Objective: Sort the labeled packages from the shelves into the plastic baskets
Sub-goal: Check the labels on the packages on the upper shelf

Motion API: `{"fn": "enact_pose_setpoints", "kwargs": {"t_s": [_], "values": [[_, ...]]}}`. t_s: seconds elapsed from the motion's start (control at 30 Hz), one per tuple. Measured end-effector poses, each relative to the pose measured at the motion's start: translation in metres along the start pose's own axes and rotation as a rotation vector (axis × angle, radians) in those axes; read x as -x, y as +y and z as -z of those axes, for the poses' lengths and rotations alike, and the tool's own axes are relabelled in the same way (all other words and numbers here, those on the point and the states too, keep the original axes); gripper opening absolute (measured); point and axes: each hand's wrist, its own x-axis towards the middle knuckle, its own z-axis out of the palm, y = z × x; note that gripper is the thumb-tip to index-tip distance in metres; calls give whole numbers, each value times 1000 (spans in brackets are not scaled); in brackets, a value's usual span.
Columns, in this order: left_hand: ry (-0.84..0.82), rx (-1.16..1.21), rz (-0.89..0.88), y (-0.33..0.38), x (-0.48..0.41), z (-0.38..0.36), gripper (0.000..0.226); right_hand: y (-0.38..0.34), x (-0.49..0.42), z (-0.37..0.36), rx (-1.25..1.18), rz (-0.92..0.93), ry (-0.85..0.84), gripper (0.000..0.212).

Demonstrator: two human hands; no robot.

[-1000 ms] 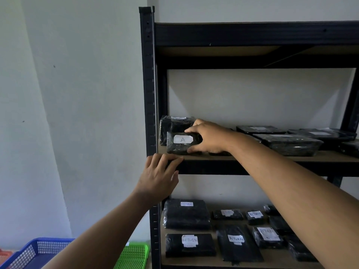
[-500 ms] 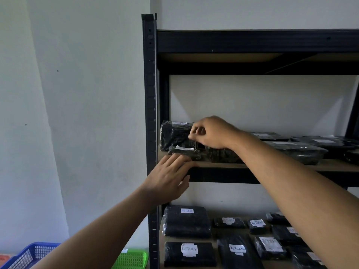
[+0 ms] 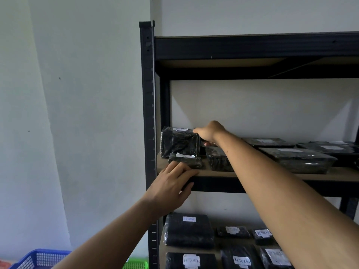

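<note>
The right hand [image 3: 210, 133] reached to the far left end of the middle shelf [image 3: 272, 175] and gripped the tall black-wrapped package [image 3: 178, 142] there, thumb on its top right corner and fingers curled round its right side. That package stood upright against the black rack post [image 3: 147, 94]. Just in front of it lay a small flat package [image 3: 185, 161] with a white label I could not read. The left hand [image 3: 171, 187] was released, its straight fingers resting on the shelf's near edge and touching this flat package. More wrapped packages [image 3: 299, 160] lay to the right. RETURN-labelled packages [image 3: 188, 232] filled the lower shelf. A blue basket [image 3: 40, 258] and a green basket [image 3: 136, 265] sat at lower left.
</note>
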Motion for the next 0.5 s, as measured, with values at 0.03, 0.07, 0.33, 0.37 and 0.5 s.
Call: {"fn": "enact_pose_setpoints", "kwargs": {"t_s": [0.03, 0.07, 0.33, 0.37, 0.5], "values": [[7, 2, 5, 1, 1, -1, 37, 2, -1, -2, -96, -31, -18, 40], [13, 4, 9, 2, 1, -1, 38, 3, -2, -3, -160, -53, -26, 38], [26, 7, 26, 5, 3, -3, 37, -1, 8, 1, -185, -102, 40, 35], [26, 7, 29, 5, 3, -3, 37, -1, 10, 2, -178, -99, 58, 34], [24, 6, 36, 5, 4, -4, 37, -2, 16, 3, -153, -100, 117, 26]]}}
